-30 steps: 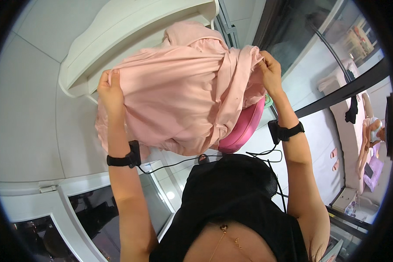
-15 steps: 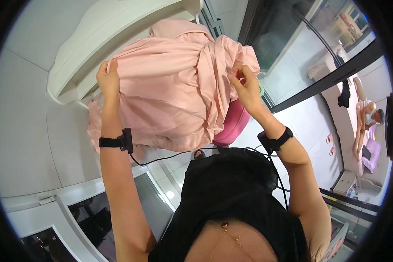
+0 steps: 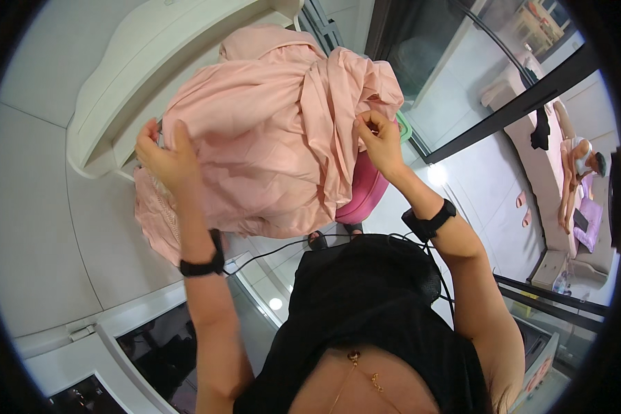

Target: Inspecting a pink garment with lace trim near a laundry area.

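A large crumpled pink cloth (image 3: 255,145), with folds bunched on its right and a lacy lower left edge, is draped over a pink rounded object (image 3: 363,196) and reaches the white curved shelf unit (image 3: 124,76). My left hand (image 3: 164,157) is at the cloth's left edge, thumb and fingers apart. My right hand (image 3: 381,145) has curled fingers pinching at the folds on the cloth's right side. A green rim (image 3: 405,127) shows behind that hand.
Dark-framed glass panels (image 3: 504,103) stand to the right; beyond them a person (image 3: 579,162) sits on a pale bed (image 3: 552,221) near pink slippers (image 3: 523,205). Cables (image 3: 269,247) cross near my waist and feet. White-framed glass doors (image 3: 103,352) lie lower left.
My left hand has released the cloth and moved down and outward. My right hand has moved down and left from the upper right corner to lower folds. The cloth sags more loosely.
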Demonstrator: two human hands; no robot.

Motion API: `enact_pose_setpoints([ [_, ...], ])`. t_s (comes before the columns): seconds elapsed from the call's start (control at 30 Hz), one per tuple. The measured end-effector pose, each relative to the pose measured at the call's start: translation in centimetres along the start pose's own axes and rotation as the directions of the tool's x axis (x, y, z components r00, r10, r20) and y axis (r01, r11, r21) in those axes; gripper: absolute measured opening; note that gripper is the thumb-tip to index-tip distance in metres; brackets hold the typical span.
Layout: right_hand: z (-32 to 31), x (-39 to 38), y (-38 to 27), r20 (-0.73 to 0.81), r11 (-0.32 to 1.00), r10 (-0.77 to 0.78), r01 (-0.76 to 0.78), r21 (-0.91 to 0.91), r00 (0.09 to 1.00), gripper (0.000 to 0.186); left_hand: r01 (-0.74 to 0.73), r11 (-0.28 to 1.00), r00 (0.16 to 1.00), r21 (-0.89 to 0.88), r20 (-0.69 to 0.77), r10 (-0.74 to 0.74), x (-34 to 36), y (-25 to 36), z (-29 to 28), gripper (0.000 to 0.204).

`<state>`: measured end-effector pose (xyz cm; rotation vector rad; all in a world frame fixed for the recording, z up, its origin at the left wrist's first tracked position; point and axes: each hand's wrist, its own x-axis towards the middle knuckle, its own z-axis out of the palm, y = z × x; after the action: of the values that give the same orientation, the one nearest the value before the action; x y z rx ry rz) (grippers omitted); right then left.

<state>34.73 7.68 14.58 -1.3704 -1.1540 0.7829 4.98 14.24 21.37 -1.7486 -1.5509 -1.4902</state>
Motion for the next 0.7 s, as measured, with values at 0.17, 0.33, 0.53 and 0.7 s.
enact_pose_setpoints([
  [0.17,-0.3,-0.8,-2.1,0.133,0.965,0.035,-0.068,0.253,0.99,0.011,0.311,0.855,0.831,-0.416,0.555,-0.032,-7.4,10.7,-1.0,0.041],
  [0.33,-1.2,-1.1,-4.3,0.221,0.849,0.152,-0.242,0.469,0.963,0.009,0.425,0.847,0.759,-0.32,0.635,-0.141,-12.5,12.0,3.0,0.034],
  [0.53,-3.0,-0.9,-4.3,0.223,0.824,0.145,-0.243,0.512,0.964,0.01,0.849,0.223,0.518,-0.48,0.84,-0.163,-11.1,10.7,2.5,0.005],
  [0.7,-3.3,-1.0,-4.6,0.229,0.838,0.157,-0.253,0.483,0.961,0.011,0.862,0.132,0.502,-0.49,0.79,-0.352,-9.5,10.1,1.5,0.005],
])
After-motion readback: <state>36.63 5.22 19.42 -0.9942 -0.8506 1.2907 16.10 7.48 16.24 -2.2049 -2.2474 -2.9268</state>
